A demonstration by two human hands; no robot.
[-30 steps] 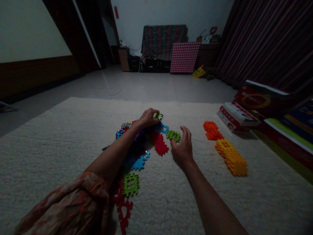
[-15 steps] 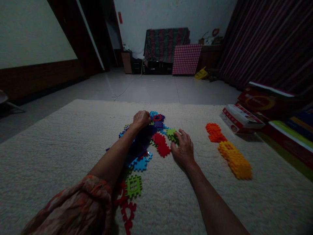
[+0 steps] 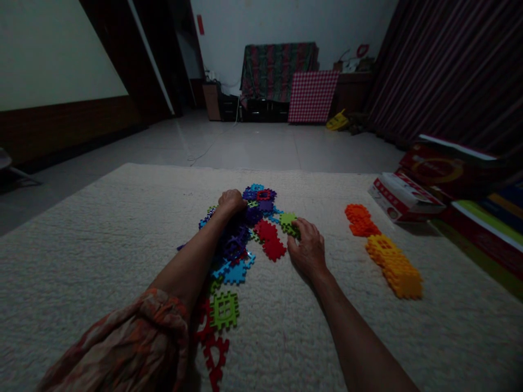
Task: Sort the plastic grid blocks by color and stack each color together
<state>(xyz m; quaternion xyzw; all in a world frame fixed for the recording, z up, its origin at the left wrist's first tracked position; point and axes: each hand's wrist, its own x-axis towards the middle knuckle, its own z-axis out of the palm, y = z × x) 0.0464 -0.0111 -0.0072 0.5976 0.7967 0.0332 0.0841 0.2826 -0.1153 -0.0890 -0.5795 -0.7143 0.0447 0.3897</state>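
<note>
My left hand (image 3: pixel 232 201) reaches over the far-left side of a mixed pile of notched plastic building pieces. Its fingers are curled down and partly hidden, so what they grip cannot be made out. Purple pieces (image 3: pixel 235 243) lie below that wrist, and a small red frame piece (image 3: pixel 263 195) rests beyond it on other purple ones. My right hand (image 3: pixel 308 245) is closed around the near side of a small stack of green building pieces (image 3: pixel 289 220) on the mat. Between the hands lie overlapping red pieces (image 3: pixel 270 240).
Orange pieces (image 3: pixel 360 219) and a row of yellow pieces (image 3: pixel 394 267) lie to the right on the pale mat (image 3: pixel 286 337). Nearer me are blue (image 3: pixel 236 272), green (image 3: pixel 224 310) and red pieces (image 3: pixel 215 356). Cardboard boxes (image 3: pixel 406 197) stand at the right edge.
My left hand has drawn back slightly to the left, showing more of the purple pieces. The right hand stays at the green stack, its fingers closer around it.
</note>
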